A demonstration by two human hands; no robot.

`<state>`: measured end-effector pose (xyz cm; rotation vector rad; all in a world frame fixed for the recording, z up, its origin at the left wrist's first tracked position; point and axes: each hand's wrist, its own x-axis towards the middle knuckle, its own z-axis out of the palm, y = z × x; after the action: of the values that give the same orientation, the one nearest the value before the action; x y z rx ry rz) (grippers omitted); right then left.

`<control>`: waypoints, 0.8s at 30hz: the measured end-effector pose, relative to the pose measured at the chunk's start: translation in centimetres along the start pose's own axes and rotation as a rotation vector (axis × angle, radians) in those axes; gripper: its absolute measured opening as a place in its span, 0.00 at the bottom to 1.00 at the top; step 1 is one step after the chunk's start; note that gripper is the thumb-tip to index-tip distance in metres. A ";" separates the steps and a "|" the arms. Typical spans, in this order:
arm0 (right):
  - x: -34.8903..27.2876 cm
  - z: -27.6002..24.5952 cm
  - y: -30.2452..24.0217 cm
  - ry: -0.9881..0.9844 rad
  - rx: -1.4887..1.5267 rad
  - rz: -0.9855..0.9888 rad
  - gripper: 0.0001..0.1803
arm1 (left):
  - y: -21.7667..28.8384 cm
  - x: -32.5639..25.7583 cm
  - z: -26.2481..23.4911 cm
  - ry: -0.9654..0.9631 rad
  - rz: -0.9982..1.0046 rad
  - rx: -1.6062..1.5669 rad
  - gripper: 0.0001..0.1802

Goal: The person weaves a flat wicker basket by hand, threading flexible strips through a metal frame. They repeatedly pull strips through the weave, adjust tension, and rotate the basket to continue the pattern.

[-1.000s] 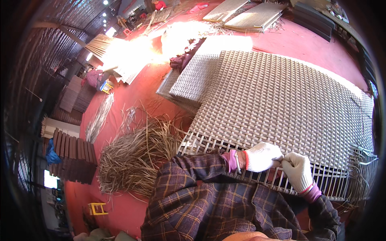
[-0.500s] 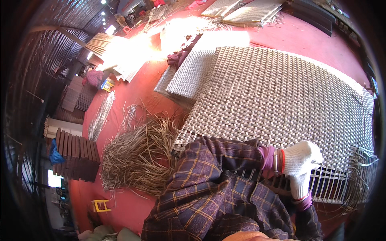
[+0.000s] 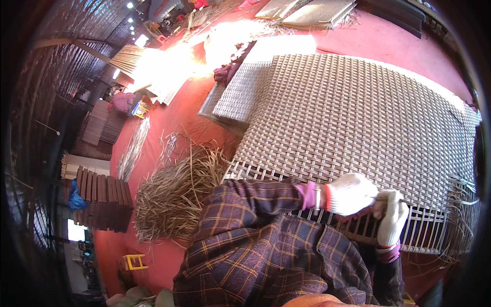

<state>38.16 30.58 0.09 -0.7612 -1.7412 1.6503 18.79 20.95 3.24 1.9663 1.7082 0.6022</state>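
A large grey-beige woven wicker panel (image 3: 353,117) lies in front of me, its near side still showing bare frame bars. At that near edge my left hand (image 3: 350,194) in a white knit glove is closed, knuckles up, fingertips hidden beneath. Right beside it my right hand (image 3: 393,217), gloved too, is bent closed with its fingers against the left fingertips. Whatever thin thing sits between the fingers is too small to make out. Loose weaving strands (image 3: 463,215) trail from the panel's right end.
A big heap of loose strands (image 3: 176,197) lies at the panel's left. Behind it are more woven panels (image 3: 240,94) and a strand bundle (image 3: 134,148) on the red floor. A small yellow stool (image 3: 135,262) and stacked brown slats (image 3: 105,199) stand left; a person (image 3: 121,102) is farther off.
My left hand has slid left along the panel edge, uncovering my right hand. The hands were overlapped before; now they meet side by side at the fingertips.
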 end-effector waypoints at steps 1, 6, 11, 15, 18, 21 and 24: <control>0.3 -0.7 0.9 0.059 0.124 0.086 0.27 | 1.1 1.5 0.4 0.007 0.052 0.180 0.11; 1.3 -3.3 3.0 0.365 -0.059 -0.307 0.22 | 5.0 8.3 1.7 0.170 0.254 0.048 0.15; 1.7 -5.5 0.6 0.251 0.624 0.098 0.20 | 0.6 5.4 0.3 0.154 0.437 -0.197 0.14; 1.6 -4.3 -0.2 0.066 0.423 0.034 0.25 | -2.3 1.8 -4.4 0.148 0.612 0.191 0.18; 1.1 -2.4 -0.9 0.008 0.284 0.003 0.22 | -1.0 -2.4 -8.5 0.002 0.407 0.061 0.14; 0.7 -0.3 -2.7 -0.045 -0.141 -0.029 0.22 | 1.1 -4.8 -10.2 -0.105 -0.416 -0.556 0.14; -0.5 2.0 -4.0 -0.148 0.016 0.135 0.15 | 1.2 -5.1 -9.5 -0.135 -0.286 -0.531 0.15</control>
<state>36.96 28.73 3.97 -0.7812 -1.8097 1.8505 13.34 16.36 11.36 1.3374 1.5128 0.7099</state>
